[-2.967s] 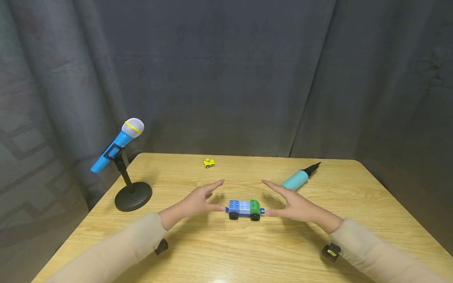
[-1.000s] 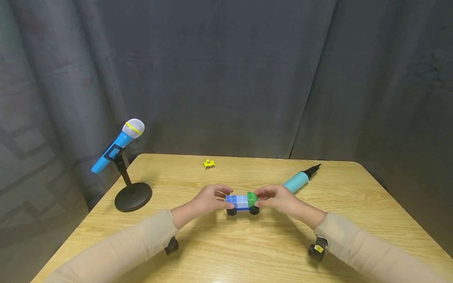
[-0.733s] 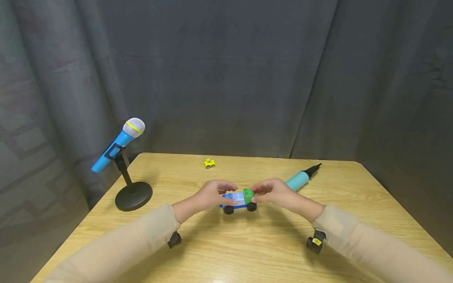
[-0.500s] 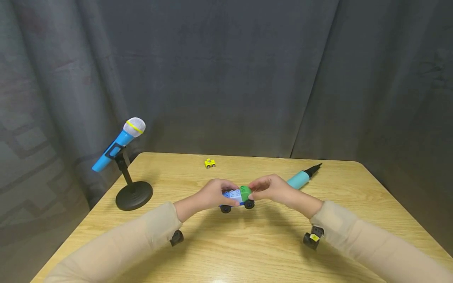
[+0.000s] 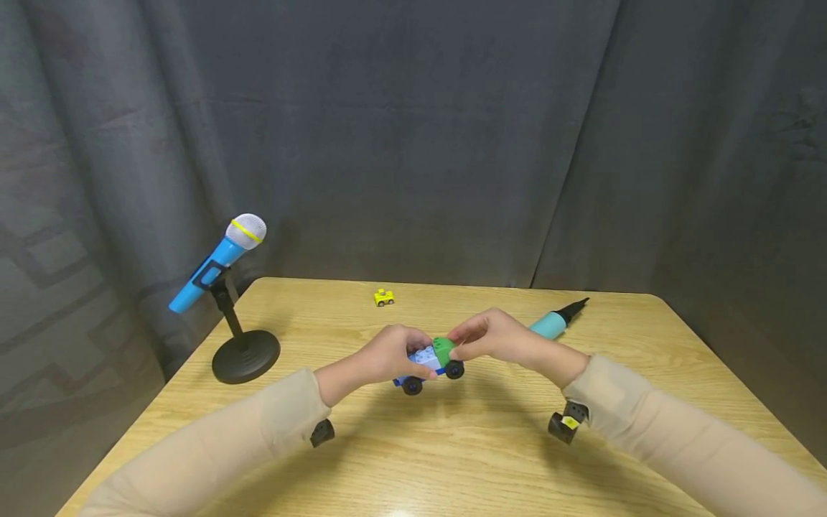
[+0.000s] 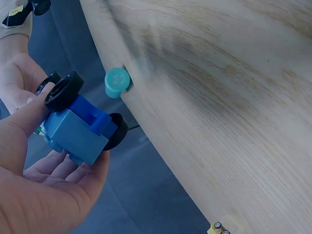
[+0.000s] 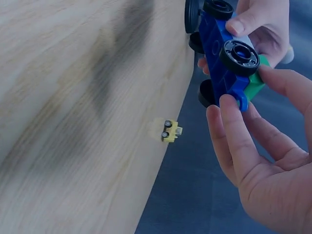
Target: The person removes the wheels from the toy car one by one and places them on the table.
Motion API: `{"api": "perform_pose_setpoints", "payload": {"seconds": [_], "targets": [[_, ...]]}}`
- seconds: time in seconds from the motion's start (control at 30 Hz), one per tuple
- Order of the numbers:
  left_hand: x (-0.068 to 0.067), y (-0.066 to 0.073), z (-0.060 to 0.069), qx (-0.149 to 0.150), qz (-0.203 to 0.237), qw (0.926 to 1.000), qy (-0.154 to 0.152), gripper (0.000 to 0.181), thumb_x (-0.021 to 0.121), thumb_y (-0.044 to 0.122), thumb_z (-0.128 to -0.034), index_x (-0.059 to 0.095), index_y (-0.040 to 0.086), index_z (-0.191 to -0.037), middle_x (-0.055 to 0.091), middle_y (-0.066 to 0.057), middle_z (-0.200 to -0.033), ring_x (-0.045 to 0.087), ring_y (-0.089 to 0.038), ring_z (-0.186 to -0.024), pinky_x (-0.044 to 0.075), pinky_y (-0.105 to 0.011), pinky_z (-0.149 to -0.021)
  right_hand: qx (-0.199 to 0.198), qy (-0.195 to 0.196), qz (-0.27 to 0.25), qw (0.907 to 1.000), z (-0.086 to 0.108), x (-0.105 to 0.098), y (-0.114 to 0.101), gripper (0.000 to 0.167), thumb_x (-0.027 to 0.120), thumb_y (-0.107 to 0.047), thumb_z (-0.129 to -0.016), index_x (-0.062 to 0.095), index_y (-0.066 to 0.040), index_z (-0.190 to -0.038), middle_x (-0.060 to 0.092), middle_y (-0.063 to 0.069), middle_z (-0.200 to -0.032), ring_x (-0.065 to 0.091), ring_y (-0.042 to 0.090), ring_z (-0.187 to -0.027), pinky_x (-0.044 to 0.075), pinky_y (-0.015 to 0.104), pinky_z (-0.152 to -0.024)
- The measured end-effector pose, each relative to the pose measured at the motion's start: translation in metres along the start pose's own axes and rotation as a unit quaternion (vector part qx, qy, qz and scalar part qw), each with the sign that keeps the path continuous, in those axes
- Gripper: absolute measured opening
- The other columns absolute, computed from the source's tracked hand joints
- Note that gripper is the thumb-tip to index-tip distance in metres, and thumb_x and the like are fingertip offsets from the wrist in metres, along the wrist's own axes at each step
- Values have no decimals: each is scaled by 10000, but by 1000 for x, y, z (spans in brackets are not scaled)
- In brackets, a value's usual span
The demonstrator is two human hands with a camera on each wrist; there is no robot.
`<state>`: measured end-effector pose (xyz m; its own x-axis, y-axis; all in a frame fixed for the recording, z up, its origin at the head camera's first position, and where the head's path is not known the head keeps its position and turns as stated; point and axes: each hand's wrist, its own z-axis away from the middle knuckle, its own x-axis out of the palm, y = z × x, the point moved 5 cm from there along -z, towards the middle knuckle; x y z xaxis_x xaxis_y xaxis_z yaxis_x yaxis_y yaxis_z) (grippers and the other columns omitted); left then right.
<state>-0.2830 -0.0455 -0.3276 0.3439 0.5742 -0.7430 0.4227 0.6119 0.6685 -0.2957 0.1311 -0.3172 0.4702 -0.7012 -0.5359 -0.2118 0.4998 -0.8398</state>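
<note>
Two hands, left hand [image 5: 385, 353] and right hand [image 5: 500, 336], drawn in narrow and holding one block car [image 5: 424, 356] between them. Held in the air above the middle of the worktop [image 5: 491, 445], clear of the wood, with soft shadows below. Tilted, with the green brick [image 5: 444, 349] at the right end higher than the blue left end, and pale blue in between. Gripped toward the left end with the left thumb along the near side and the left fingers on the far side. Pinched at the right end, on the green brick, by the right thumb and fingers; in the right wrist view, with a right fingertip at the blue hook [image 7: 238, 97]. Visible there as well: a dark blue underside and black wheels [image 7: 240, 57]. Near the far edge of the worktop, well apart from the hands, a small yellow car [image 5: 384, 298] upright on dark wheels of its own. Farther right, a teal tube [image 5: 548, 325] lying flat, pointing far right with a black tip [image 5: 573, 310], and partly hidden behind the right hand. At left, a blue microphone [image 5: 225, 253], slanted with the pale head up, clipped in a black stand [image 5: 245, 356]. Around the far side, a grey curtain [image 5: 400, 143]. On both arms, beige sleeves [image 5: 245, 431], with black cameras [image 5: 323, 433] just under the cuffs.
</note>
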Motion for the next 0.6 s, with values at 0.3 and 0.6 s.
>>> {"api": "perform_pose_setpoints", "payload": {"seconds": [0.3,0.6], "targets": [[-5,-13,-1,-189,681,9973,183,464,782,310,-820,670,34,-1176,713,-27,-1011,634,-97,-848,527,-241,-736,128,68,-235,9996,2,-9,-10,474,707,-313,-891,630,-28,-1262,655,145,-1246,692,214,-1001,524,412,-950],[-12,-18,3,-465,1088,9898,789,463,742,283,-861,644,-11,-1204,702,-100,-1096,671,-208,-982,559,-343,-832,87,-205,-1095,9937,2,-5,-8,514,478,-351,-1017,630,134,-1096,693,247,-1029,712,279,-872,579,414,-823]]}}
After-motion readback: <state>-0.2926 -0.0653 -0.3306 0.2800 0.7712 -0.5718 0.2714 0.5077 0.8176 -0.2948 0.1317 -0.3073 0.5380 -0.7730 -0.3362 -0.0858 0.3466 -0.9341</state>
